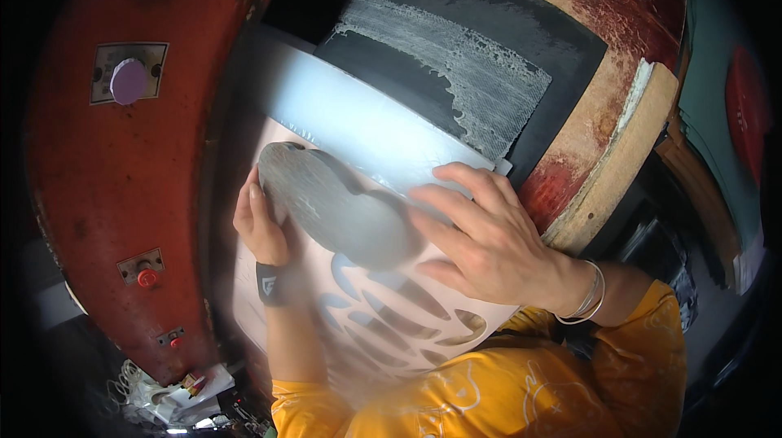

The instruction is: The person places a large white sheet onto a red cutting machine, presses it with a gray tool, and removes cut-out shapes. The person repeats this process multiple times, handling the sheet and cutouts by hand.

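A grey, sole-shaped piece [326, 202] lies slanted over a pale pink sheet [252, 275] that has several long openings cut in it. My left hand [259, 222] grips the left end of the grey piece, its thumb along the edge and some of its fingers hidden. Close to the piece's right end, my right hand [489, 234] is spread, with fingers apart and nothing visible in it. Its fingertips are over the sheet and near a shiny light-blue metal strip [350, 100]. Slight blur hides whether they touch anything.
A red machine body [155, 177] with a purple knob [129, 81] and red buttons [147, 278] rises at the left. Beyond the strip lies a scuffed dark pad [456, 55] on a worn board [611, 15]. Wires and plastic [175, 397] lie at the lower left.
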Available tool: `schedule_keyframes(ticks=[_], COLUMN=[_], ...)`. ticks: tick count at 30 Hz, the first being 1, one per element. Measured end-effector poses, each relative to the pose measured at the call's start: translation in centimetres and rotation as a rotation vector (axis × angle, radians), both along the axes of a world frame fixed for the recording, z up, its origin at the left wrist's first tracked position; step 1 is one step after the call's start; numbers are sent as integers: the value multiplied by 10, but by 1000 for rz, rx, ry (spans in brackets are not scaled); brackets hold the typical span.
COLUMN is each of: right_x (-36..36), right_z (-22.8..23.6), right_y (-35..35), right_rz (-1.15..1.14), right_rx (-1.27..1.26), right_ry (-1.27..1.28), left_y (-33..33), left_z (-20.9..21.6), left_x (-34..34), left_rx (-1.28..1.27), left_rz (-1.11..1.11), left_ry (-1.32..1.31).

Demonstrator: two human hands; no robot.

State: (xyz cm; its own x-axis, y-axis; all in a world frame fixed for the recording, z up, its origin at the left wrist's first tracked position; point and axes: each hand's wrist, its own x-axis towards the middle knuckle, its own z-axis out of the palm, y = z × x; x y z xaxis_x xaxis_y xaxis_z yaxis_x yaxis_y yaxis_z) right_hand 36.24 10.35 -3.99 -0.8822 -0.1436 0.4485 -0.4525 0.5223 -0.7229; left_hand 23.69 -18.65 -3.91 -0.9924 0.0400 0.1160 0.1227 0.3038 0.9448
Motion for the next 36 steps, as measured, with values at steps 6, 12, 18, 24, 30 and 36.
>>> schedule_keyframes(ticks=[6,12,18,24,30,36], right_x=[-1,2,3,-1,-19,-48], right_z=[3,4,-3,13,53,53], right_y=[0,1,0,-5,-28,-82], right_rz=[4,7,-38,-75,30,84], right_rx=[-22,-18,17,173,329,559], right_ry=[-26,-64,-77,-45,-30,30], left_y=[5,15,9,3,-29,-102], left_z=[2,8,3,8,21,44], left_x=[5,9,10,7,51,156], left_rx=[62,71,145,-127,-206,-238], left_rz=[10,-9,4,9,63,201], left_ry=[-39,-45,-75,-22,231,223])
